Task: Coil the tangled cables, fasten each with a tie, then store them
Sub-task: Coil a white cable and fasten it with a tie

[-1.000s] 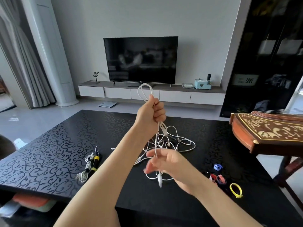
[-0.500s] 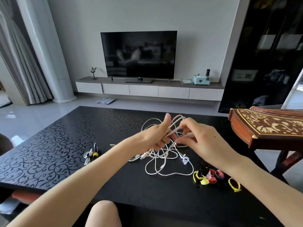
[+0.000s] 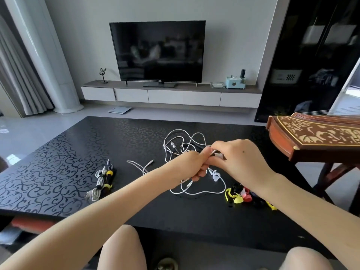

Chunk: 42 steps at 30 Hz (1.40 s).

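A tangle of white cables [image 3: 187,142] lies on the black patterned table [image 3: 64,162], with loops trailing toward me. My left hand [image 3: 190,164] grips a bunch of these cables just above the table. My right hand [image 3: 239,160] meets it from the right and pinches a white strand beside the left fingers. Two coiled cables [image 3: 102,181], bound with yellow and black ties, lie to the left. A heap of coloured ties [image 3: 240,193], yellow, black and red, sits under my right forearm, partly hidden.
A carved wooden zither [image 3: 315,137] on a stand juts over the table's right edge. Beyond the table are a TV [image 3: 157,51] on a low white cabinet and a dark glass cupboard [image 3: 315,55]. My knees [image 3: 120,248] show below the near edge.
My left hand has come down from a raised position to just above the table, bringing the cable bunch with it. My right hand has moved up beside it and taken hold of a strand.
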Each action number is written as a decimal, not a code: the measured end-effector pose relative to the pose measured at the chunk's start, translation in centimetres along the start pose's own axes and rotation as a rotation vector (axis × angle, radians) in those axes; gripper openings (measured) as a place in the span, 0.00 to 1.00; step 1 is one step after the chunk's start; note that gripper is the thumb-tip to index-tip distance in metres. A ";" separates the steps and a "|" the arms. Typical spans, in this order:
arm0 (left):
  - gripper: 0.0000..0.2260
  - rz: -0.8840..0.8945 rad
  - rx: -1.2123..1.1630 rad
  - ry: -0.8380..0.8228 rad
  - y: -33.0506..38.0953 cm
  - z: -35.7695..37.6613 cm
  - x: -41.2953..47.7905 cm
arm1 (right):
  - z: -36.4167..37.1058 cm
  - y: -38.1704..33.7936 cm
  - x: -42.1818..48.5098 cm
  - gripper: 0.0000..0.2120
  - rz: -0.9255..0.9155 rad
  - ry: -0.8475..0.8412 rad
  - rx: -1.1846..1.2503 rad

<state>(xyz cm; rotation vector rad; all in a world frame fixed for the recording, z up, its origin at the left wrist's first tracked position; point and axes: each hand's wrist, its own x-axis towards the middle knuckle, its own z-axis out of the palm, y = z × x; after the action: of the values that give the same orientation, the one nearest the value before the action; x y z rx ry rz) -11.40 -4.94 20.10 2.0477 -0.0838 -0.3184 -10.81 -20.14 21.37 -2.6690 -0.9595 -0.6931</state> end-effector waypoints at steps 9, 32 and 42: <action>0.21 0.407 0.797 -0.005 -2.8 2.5 -3.7 | 2.2 1.6 -5.0 0.11 -0.002 -0.537 0.582; 0.12 -0.117 0.075 -0.685 -8.9 7.7 -2.1 | 8.4 -0.4 -16.1 0.06 -0.096 -0.292 0.171; 0.15 -0.017 0.184 -0.317 -9.3 11.7 1.9 | 9.8 4.7 -16.1 0.09 0.373 -0.251 0.811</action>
<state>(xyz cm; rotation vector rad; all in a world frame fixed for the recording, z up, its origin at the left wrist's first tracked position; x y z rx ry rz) -13.34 -10.89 6.40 2.1643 -0.2996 -0.6652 -15.18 -28.95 4.61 -2.1115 -0.5770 0.1144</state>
